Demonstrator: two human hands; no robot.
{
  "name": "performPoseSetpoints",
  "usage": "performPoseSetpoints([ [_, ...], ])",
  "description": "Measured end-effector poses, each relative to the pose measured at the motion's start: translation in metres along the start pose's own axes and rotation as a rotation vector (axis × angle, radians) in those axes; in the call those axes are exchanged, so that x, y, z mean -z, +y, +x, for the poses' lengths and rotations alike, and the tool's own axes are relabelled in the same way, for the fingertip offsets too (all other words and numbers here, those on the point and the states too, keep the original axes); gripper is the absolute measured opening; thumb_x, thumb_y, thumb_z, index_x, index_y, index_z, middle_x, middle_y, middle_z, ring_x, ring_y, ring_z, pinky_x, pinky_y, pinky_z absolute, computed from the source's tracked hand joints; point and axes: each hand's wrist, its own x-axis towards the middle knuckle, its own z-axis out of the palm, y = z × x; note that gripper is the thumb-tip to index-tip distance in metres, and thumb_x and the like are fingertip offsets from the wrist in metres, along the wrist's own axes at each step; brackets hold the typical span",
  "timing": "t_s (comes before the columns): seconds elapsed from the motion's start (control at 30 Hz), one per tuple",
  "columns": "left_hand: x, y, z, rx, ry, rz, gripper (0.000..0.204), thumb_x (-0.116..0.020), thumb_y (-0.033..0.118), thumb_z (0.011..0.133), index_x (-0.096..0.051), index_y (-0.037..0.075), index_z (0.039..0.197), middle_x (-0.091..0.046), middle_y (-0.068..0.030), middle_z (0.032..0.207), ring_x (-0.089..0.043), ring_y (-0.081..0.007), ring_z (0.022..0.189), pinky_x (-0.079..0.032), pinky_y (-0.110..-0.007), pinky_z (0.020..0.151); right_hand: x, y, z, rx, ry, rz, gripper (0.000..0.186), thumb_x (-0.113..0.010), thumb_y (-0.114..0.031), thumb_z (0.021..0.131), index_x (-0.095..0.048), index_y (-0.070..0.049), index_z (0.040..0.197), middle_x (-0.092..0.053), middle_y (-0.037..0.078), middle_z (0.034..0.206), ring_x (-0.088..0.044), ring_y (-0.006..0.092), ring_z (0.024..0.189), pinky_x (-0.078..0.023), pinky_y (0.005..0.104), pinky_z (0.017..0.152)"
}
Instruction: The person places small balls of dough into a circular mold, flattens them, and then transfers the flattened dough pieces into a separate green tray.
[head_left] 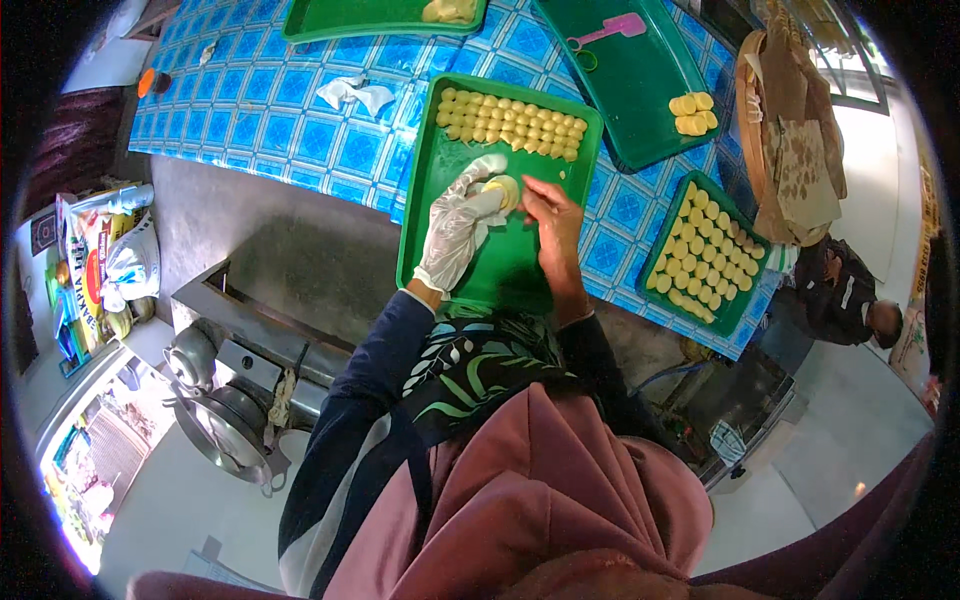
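My left hand (455,232), in a clear plastic glove, holds a flattened pale yellow piece of dough (507,190) between its fingers. My bare right hand (555,222) is close beside the dough, index finger stretched toward it and the other fingers partly curled. Nothing shows in that hand; whether a fingertip touches the dough I cannot tell. Both hands are over a green tray (413,215), whose far end holds several rows of small yellow dough balls (510,122).
A green tray (735,315) at right holds rows of round dough pieces (705,250). Another tray (640,110) carries a pink scraper (615,27) and flattened dough pieces (692,114). A crumpled plastic glove (355,95) lies on the blue checked tablecloth (300,140). Someone in dark clothing (835,290) is at far right.
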Motion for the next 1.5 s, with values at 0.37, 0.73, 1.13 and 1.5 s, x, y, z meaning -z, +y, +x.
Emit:
performPoseSetpoints([
  [0.37,0.007,-0.004,-0.007,-0.08,0.074,0.123,0.048,-0.073,0.005,0.092,-0.056,-0.01,0.135,-0.069,-0.0116,0.116,-0.068,-0.0138,0.094,-0.055,-0.025,0.084,-0.023,0.017,-0.009,0.232,0.03,-0.36,0.027,-0.069,-0.007,0.091,-0.07,0.006,0.114,-0.069,0.011,0.091,-0.065,0.0199,0.073,-0.049,0.0338,0.061],
  [0.73,0.01,0.014,-0.015,0.051,0.013,-0.032,0.03,-0.067,-0.003,0.094,-0.058,-0.008,0.122,-0.066,-0.0146,0.117,-0.068,-0.0191,0.1,-0.058,-0.031,0.09,-0.029,0.0,-0.038,0.575,0.136,-0.526,0.032,-0.064,-0.003,0.089,-0.07,0.006,0.119,-0.067,0.018,0.115,-0.062,0.0289,0.109,-0.049,0.0386,0.095],
  [1.13,-0.01,0.027,-0.028,0.143,-0.12,0.045,0.044,-0.067,0.002,0.096,-0.058,-0.011,0.137,-0.067,-0.0137,0.123,-0.068,-0.0158,0.102,-0.06,-0.027,0.087,-0.038,0.004,-0.031,0.241,0.336,-0.041,0.016,-0.069,-0.009,0.094,-0.075,0.006,0.098,-0.073,0.015,0.101,-0.065,0.0227,0.095,-0.051,0.0339,0.087],
  [1.5,0.002,0.039,-0.022,0.212,-0.18,0.132,0.046,-0.07,0.001,0.094,-0.057,-0.01,0.137,-0.071,-0.0121,0.111,-0.072,-0.0175,0.087,-0.061,-0.025,0.074,-0.005,-0.017,-0.049,0.811,0.081,-0.824,0.024,-0.068,-0.018,0.094,-0.077,0.001,0.105,-0.069,0.015,0.114,-0.061,0.0292,0.103,-0.048,0.0429,0.088],
])
